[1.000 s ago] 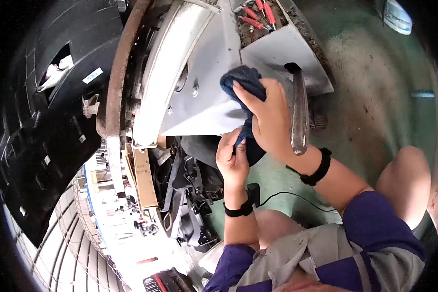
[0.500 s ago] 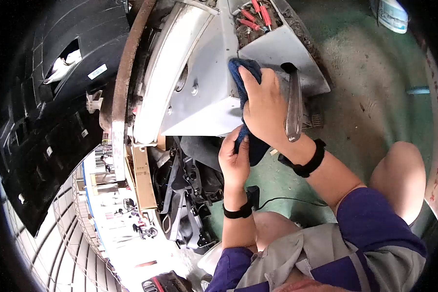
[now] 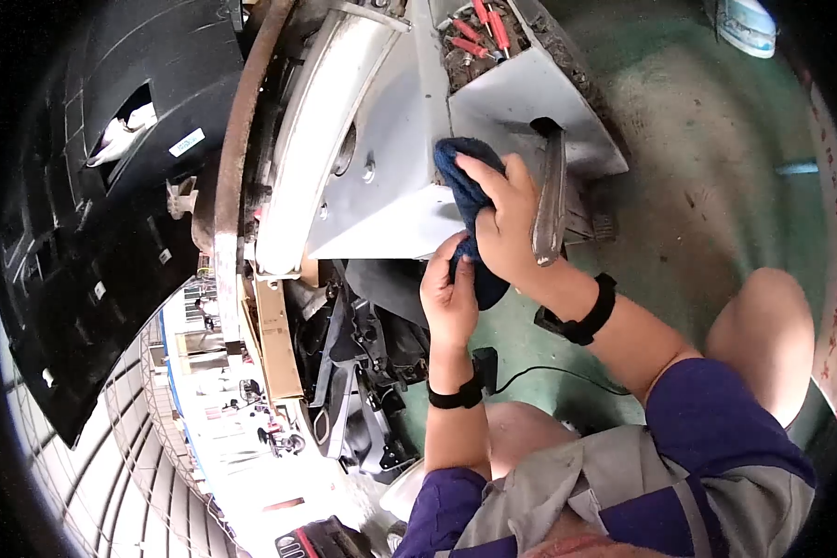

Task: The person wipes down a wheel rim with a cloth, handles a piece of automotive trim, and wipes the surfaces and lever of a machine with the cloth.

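A dark blue cloth (image 3: 470,191) is bunched against the corner edge of a grey metal stand (image 3: 391,163). My right hand (image 3: 510,219) presses it there, fingers curled over its upper part. Lower down, my left hand (image 3: 449,293) pinches the cloth's hanging end between thumb and fingers. A long metal handle (image 3: 551,209) sticks out of a dark hole in the stand, close beside my right hand. Both wrists wear black bands.
Red-handled tools (image 3: 493,33) lie in a grimy tray at the stand's top. A large black plastic panel (image 3: 112,205) fills the left. Dark plastic parts (image 3: 363,400) and a cardboard box (image 3: 277,339) sit below the stand. A black cable (image 3: 558,369) crosses the green floor.
My right hand has slid down slightly along the stand's edge with the cloth, which is bunched more. My left hand keeps nearly the same place, still holding the lower end.
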Available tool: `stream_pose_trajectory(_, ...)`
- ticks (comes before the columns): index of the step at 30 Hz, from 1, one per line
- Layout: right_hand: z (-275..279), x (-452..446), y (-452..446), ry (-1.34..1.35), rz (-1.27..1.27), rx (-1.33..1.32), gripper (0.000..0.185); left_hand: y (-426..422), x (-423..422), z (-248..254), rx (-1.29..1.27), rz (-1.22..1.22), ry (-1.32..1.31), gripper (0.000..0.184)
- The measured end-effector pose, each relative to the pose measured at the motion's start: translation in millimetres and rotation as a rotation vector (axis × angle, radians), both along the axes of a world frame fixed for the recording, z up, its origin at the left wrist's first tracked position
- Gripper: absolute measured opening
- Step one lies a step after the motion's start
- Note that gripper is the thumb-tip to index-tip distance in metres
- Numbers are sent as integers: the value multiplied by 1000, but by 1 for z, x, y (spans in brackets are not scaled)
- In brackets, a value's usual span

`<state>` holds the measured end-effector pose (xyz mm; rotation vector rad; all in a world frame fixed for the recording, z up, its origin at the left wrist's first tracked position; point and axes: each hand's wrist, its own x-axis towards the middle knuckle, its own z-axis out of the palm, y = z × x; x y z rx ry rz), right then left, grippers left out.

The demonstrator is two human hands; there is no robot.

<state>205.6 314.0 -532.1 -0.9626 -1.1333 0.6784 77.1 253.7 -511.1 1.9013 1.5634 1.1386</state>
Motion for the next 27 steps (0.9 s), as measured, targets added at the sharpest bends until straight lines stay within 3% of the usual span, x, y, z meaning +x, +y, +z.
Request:
stream_pose_trajectory(3, 5, 0, 11, -45, -29, 64, 56, -7, -1, 11, 92, -19, 147, 25)
stream_pose_trajectory(8, 22, 9, 45, -115, -87, -12, 51, -3, 9, 7, 39, -23, 31, 26)
stream_pose_trajectory(12, 25, 12, -4, -134, 28, -29, 53, -2, 2, -2, 52, -13, -17, 18)
stream_pose_trajectory(14, 17, 10, -6, -113, 41, 13, 57, -5, -9, -4, 71, 8, 25, 24)
stream_pose_trajectory(21, 28, 20, 7, -312, 69, 12, 67, -2, -1, 3, 47, -110, 8, 22)
stream_pose_trajectory(24, 23, 15, -8, -201, 152, 32, 67, -5, -10, -6, 1, -75, -167, 23)
stream_pose_trajectory(27, 13, 21, -4, 163, 346, 129, 66, -5, -5, -1, -1, -104, -130, 23)
